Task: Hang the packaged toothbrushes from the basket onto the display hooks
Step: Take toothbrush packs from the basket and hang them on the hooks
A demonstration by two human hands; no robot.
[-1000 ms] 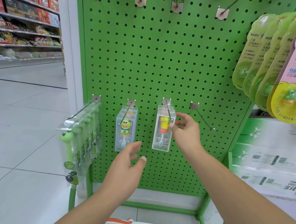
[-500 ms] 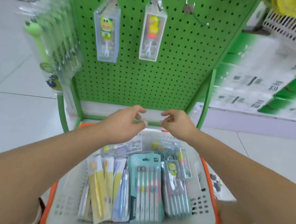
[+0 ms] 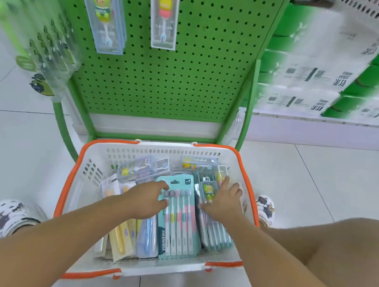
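Observation:
A white basket with an orange rim sits on the floor below the green pegboard, filled with several packaged toothbrushes. My left hand hovers over the packs, fingers spread, at the left edge of a teal multi-brush pack. My right hand reaches down beside a clear box with a green frog toothbrush, fingers apart, touching the packs. Neither hand holds anything. On the pegboard hang a frog toothbrush box and a yellow-pink character toothbrush box.
A row of clear packs with green brushes sticks out from the hook at the left. Stacked green-and-white cartons stand at the right. My patterned shoes flank the basket on the white tiled floor.
My view has tilted down from the pegboard to the basket. Both hands have dropped from the hooks into the basket and now rest over the packs.

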